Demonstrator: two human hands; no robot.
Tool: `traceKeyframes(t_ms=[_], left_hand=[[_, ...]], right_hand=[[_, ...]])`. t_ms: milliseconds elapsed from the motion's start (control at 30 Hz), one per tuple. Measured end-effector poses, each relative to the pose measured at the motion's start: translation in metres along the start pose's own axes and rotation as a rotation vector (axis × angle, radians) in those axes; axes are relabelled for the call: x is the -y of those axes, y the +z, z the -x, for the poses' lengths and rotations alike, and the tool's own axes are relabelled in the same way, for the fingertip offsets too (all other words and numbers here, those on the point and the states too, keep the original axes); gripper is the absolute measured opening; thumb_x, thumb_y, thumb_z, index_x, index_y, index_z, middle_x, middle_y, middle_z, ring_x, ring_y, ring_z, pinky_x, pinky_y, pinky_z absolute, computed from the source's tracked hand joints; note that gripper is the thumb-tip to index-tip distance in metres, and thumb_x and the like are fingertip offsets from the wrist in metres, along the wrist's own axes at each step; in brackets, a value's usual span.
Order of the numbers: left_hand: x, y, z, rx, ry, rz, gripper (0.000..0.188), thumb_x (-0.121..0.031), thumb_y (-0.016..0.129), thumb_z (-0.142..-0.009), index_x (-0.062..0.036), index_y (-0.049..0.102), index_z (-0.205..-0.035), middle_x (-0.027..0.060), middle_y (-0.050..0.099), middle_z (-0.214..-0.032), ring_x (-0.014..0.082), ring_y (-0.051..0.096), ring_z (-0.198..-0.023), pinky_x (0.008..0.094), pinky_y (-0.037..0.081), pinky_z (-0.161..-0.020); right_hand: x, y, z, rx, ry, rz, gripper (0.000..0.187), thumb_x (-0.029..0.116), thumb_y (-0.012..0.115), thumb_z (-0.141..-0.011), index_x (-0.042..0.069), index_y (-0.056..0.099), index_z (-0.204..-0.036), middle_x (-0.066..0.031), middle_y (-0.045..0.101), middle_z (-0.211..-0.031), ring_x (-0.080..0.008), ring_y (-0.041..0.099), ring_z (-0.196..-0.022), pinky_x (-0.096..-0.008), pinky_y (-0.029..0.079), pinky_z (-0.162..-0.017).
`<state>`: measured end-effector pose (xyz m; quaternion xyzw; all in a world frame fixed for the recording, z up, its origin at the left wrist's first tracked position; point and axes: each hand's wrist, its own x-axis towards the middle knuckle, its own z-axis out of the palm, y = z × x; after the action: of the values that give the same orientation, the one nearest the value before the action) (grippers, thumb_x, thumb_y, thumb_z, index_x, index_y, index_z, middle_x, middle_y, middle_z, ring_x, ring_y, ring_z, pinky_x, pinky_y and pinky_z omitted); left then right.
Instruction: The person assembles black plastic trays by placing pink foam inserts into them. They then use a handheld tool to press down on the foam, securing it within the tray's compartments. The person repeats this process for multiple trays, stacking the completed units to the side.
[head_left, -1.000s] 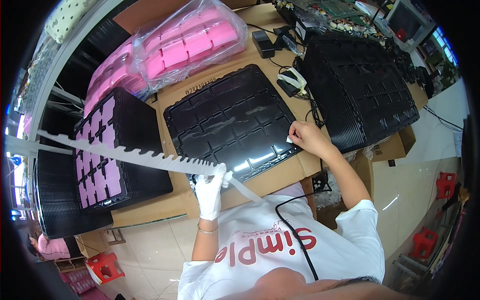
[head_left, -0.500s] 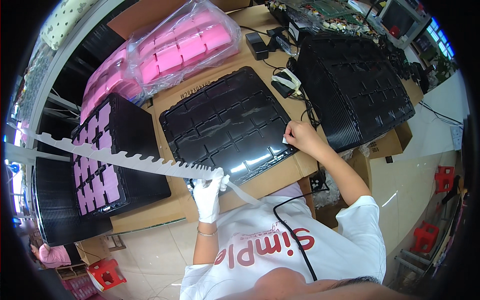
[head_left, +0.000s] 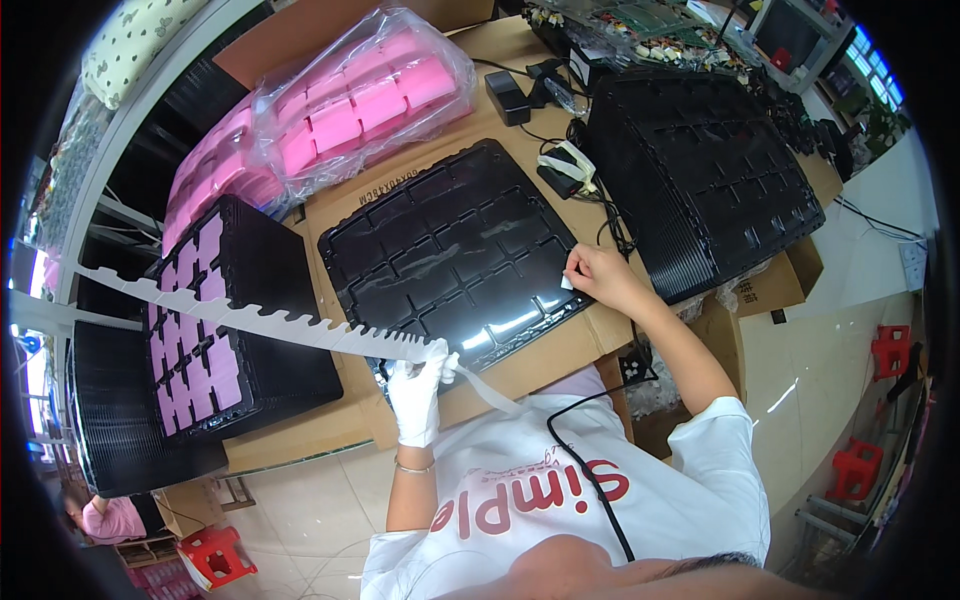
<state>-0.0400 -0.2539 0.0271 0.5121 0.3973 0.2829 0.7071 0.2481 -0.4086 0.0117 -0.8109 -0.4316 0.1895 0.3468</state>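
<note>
My left hand, in a white glove, is closed on a long white strip near its right end. The strip has a row of tabs along one edge. It stretches off to the left, and its loose tail hangs toward my shirt. With bare fingers, my right hand pinches a small white piece at the right edge of a black plastic tray. That tray, divided into rectangular sections, lies on the cardboard between my hands; part of its near left corner is hidden by the glove and strip.
On the left stand nested black trays, the outermost with pink pads. Bagged pink pieces lie behind. A tall black tray stack is at the right, with cables and a black adapter nearby. Red stools stand on the floor.
The strip's far end has swung a little to the right. My right hand has shifted very slightly left with the small white piece. My left hand has stayed nearly in place.
</note>
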Motion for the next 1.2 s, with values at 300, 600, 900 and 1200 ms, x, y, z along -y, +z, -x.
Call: traceKeyframes(t_ms=[300,600,900,1200], left_hand=[[-0.002,0.003,0.002,0.003,0.015,0.023,0.015,-0.007,0.07,-0.089,0.0021,0.066,-0.1,0.0063,0.066,-0.081,0.0112,0.058,-0.064,0.0235,0.047,-0.061],[-0.001,0.002,0.001,0.01,0.006,0.002,0.015,-0.007,0.07,-0.089,0.0021,0.067,-0.1,0.0065,0.067,-0.079,0.0114,0.059,-0.064,0.0239,0.047,-0.06],[-0.003,0.004,0.001,0.043,0.023,0.004,0.014,-0.007,0.07,-0.089,0.0016,0.068,-0.1,0.0061,0.067,-0.08,0.0109,0.059,-0.064,0.0234,0.046,-0.06],[0.0,-0.011,0.017,0.104,0.007,-0.213,0.018,-0.006,0.07,-0.089,0.0018,0.063,-0.103,0.0071,0.067,-0.089,0.0131,0.066,-0.072,0.0214,0.046,-0.057]], right_hand=[[0.0,-0.006,-0.009,0.089,0.008,0.092,0.017,0.014,0.074,-0.077,0.0,0.064,-0.077,-0.015,0.066,-0.073,-0.0293,0.066,-0.067,-0.0368,0.051,-0.063],[0.007,-0.007,-0.007,0.104,0.055,0.076,0.015,0.012,0.073,-0.075,0.0,0.065,-0.077,-0.0152,0.067,-0.073,-0.03,0.067,-0.069,-0.0374,0.052,-0.064],[-0.01,-0.012,0.005,0.144,-0.303,-0.065,0.011,0.01,0.073,-0.076,0.004,0.068,-0.084,-0.0039,0.052,-0.058,-0.0181,0.053,-0.059,-0.0296,0.044,-0.058],[-0.055,-0.065,0.189,0.04,0.422,-0.272,0.012,0.007,0.07,-0.077,0.004,0.058,-0.079,0.0015,0.051,-0.067,-0.0072,0.046,-0.064,-0.0255,0.041,-0.059]])
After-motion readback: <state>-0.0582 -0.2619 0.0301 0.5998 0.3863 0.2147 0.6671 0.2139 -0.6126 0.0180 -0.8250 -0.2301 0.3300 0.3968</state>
